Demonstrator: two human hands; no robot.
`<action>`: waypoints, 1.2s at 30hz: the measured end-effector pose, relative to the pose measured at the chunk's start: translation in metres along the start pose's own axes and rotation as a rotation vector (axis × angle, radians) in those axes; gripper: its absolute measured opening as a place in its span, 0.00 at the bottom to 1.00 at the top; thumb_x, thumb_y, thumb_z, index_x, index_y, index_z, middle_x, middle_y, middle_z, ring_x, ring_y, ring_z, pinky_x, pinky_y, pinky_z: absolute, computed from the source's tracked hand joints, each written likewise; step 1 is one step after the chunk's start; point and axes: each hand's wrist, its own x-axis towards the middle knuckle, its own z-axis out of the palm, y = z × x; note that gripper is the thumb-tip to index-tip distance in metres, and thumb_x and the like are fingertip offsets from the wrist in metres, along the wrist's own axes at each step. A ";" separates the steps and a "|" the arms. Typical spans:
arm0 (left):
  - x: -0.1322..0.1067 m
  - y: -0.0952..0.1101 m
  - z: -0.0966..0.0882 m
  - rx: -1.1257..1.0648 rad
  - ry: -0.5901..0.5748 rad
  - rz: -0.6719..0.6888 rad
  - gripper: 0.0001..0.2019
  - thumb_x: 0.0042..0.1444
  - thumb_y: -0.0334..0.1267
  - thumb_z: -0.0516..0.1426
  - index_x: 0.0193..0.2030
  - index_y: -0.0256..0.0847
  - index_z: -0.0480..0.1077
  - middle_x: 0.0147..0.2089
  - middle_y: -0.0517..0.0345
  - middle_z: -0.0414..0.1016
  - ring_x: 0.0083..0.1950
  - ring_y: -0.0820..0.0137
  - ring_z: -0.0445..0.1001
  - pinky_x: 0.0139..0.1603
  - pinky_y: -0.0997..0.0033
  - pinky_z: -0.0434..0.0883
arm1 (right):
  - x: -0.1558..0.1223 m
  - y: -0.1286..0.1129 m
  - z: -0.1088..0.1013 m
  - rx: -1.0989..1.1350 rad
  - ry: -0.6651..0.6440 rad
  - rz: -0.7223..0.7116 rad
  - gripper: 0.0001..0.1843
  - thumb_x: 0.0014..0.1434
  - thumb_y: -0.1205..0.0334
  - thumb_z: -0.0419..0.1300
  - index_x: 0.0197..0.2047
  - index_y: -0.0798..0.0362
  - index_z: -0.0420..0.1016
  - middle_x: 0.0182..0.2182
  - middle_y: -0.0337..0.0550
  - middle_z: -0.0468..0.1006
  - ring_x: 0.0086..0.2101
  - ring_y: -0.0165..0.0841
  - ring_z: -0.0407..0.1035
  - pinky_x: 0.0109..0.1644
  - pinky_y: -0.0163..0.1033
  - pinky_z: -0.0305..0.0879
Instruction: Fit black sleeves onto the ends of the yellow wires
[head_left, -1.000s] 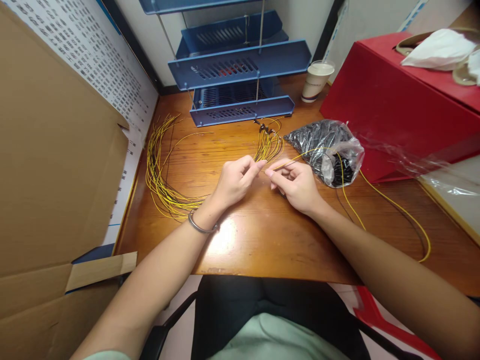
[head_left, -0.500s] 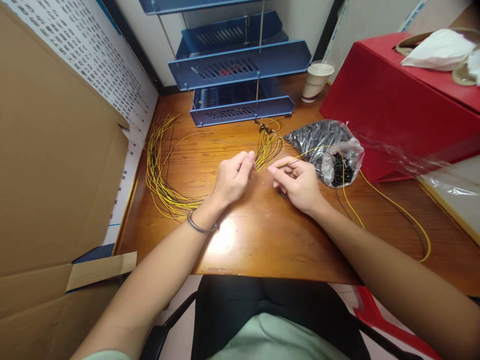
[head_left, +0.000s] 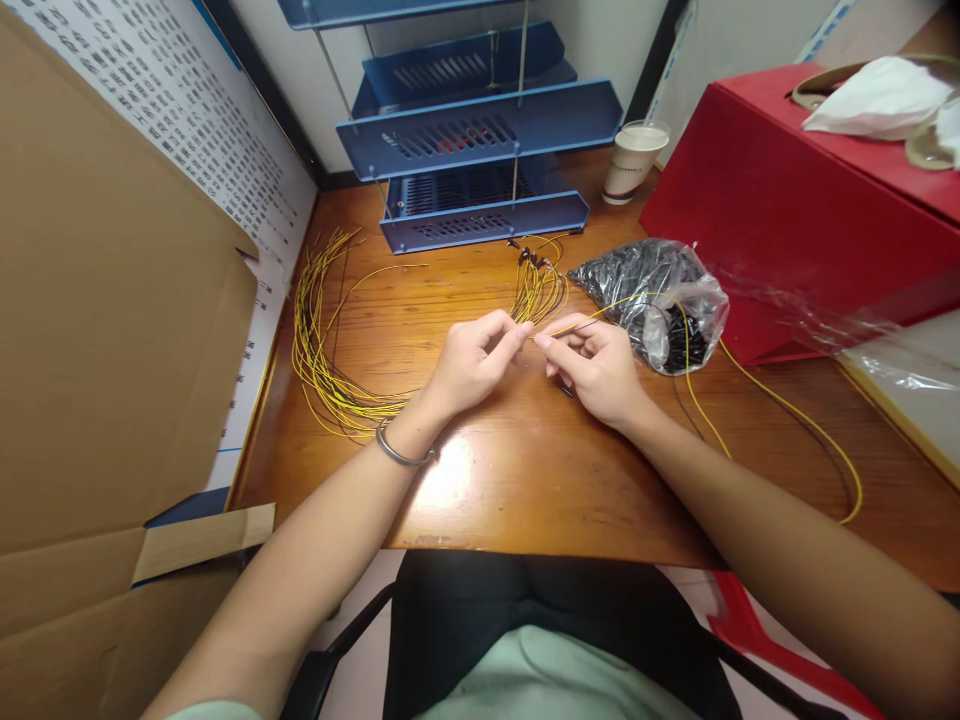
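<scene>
My right hand (head_left: 596,368) pinches the end of a long yellow wire (head_left: 757,390) that loops off to the right over the wooden desk (head_left: 525,480). My left hand (head_left: 472,362) is closed in a pinch, its fingertips meeting the wire's tip; whatever small piece it holds is too small to make out. Just beyond my hands lies a small bunch of yellow wires with dark ends (head_left: 536,285). A clear plastic bag of small black parts (head_left: 649,300) lies beside my right hand.
A big bundle of yellow wires (head_left: 319,350) curves along the desk's left side. Blue stacked paper trays (head_left: 472,150) and a paper cup (head_left: 634,160) stand at the back. A red box (head_left: 787,210) is at right, cardboard (head_left: 112,330) at left.
My left hand drew slightly away from the wire tip half a second ago and has now come back, its fingertips meeting my right hand's again.
</scene>
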 end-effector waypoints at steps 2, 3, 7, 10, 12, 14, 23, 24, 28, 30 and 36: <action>0.001 0.002 0.000 0.011 0.007 0.013 0.24 0.69 0.50 0.55 0.24 0.38 0.67 0.21 0.62 0.70 0.22 0.78 0.65 0.28 0.75 0.63 | 0.000 0.000 0.001 0.000 -0.001 0.001 0.10 0.55 0.57 0.68 0.32 0.54 0.75 0.16 0.33 0.72 0.16 0.24 0.61 0.19 0.33 0.53; 0.001 0.002 0.000 0.019 0.012 0.021 0.25 0.70 0.50 0.54 0.23 0.38 0.67 0.20 0.62 0.69 0.22 0.78 0.65 0.28 0.75 0.63 | 0.000 0.000 0.001 0.001 -0.002 0.003 0.10 0.55 0.57 0.68 0.32 0.54 0.75 0.16 0.33 0.72 0.16 0.24 0.61 0.19 0.33 0.53; 0.002 0.001 0.000 0.042 0.041 0.018 0.30 0.71 0.52 0.51 0.18 0.38 0.65 0.17 0.62 0.66 0.20 0.78 0.63 0.27 0.74 0.62 | 0.000 0.000 0.000 0.010 0.010 0.017 0.10 0.54 0.56 0.69 0.32 0.54 0.75 0.16 0.33 0.72 0.16 0.24 0.61 0.19 0.33 0.53; 0.001 -0.002 -0.001 0.029 0.082 0.003 0.33 0.73 0.53 0.47 0.17 0.39 0.63 0.16 0.62 0.65 0.20 0.78 0.63 0.28 0.73 0.62 | 0.000 0.001 -0.001 0.006 0.021 0.015 0.11 0.55 0.55 0.69 0.32 0.53 0.75 0.16 0.33 0.72 0.16 0.24 0.61 0.19 0.33 0.53; 0.000 -0.002 -0.001 0.038 0.064 0.014 0.29 0.72 0.53 0.49 0.21 0.38 0.67 0.19 0.62 0.68 0.21 0.77 0.65 0.28 0.74 0.63 | 0.000 0.001 -0.001 0.001 0.014 0.007 0.12 0.55 0.54 0.69 0.32 0.53 0.75 0.16 0.33 0.72 0.16 0.24 0.61 0.19 0.33 0.53; -0.001 -0.001 -0.001 0.061 0.008 0.039 0.22 0.69 0.52 0.54 0.30 0.38 0.72 0.24 0.61 0.73 0.23 0.77 0.67 0.28 0.74 0.63 | 0.000 0.000 -0.001 -0.003 -0.005 -0.009 0.13 0.55 0.53 0.69 0.32 0.53 0.75 0.16 0.33 0.72 0.16 0.24 0.61 0.19 0.33 0.53; -0.001 0.001 -0.001 0.091 -0.021 0.128 0.20 0.69 0.47 0.54 0.27 0.38 0.69 0.22 0.62 0.69 0.24 0.77 0.64 0.28 0.75 0.62 | -0.001 -0.006 0.002 -0.020 -0.046 0.024 0.19 0.52 0.46 0.73 0.31 0.53 0.75 0.16 0.33 0.72 0.17 0.24 0.62 0.20 0.33 0.55; 0.000 0.001 -0.001 0.098 -0.025 0.121 0.21 0.70 0.48 0.54 0.26 0.38 0.68 0.22 0.62 0.69 0.24 0.77 0.64 0.28 0.75 0.61 | -0.001 -0.006 0.002 -0.020 -0.041 0.032 0.19 0.51 0.46 0.73 0.31 0.52 0.75 0.16 0.33 0.72 0.17 0.24 0.62 0.20 0.33 0.55; 0.000 0.003 -0.001 0.128 -0.051 0.087 0.26 0.71 0.51 0.52 0.23 0.39 0.64 0.20 0.62 0.66 0.22 0.77 0.62 0.26 0.73 0.59 | -0.001 -0.007 0.002 -0.023 -0.033 0.044 0.19 0.50 0.47 0.74 0.31 0.52 0.75 0.16 0.33 0.72 0.17 0.25 0.62 0.20 0.33 0.55; -0.001 0.004 -0.001 0.128 -0.060 0.068 0.28 0.71 0.52 0.51 0.21 0.39 0.63 0.18 0.63 0.64 0.21 0.77 0.61 0.26 0.73 0.59 | -0.001 -0.007 0.002 -0.023 -0.035 0.034 0.19 0.50 0.47 0.73 0.30 0.52 0.75 0.16 0.33 0.72 0.17 0.25 0.62 0.20 0.33 0.54; -0.001 0.000 -0.001 0.040 -0.063 -0.002 0.31 0.73 0.54 0.47 0.21 0.38 0.67 0.20 0.60 0.68 0.23 0.76 0.66 0.30 0.73 0.64 | -0.001 -0.003 0.001 -0.005 -0.017 0.001 0.15 0.54 0.51 0.70 0.32 0.53 0.75 0.16 0.33 0.72 0.17 0.24 0.62 0.20 0.33 0.54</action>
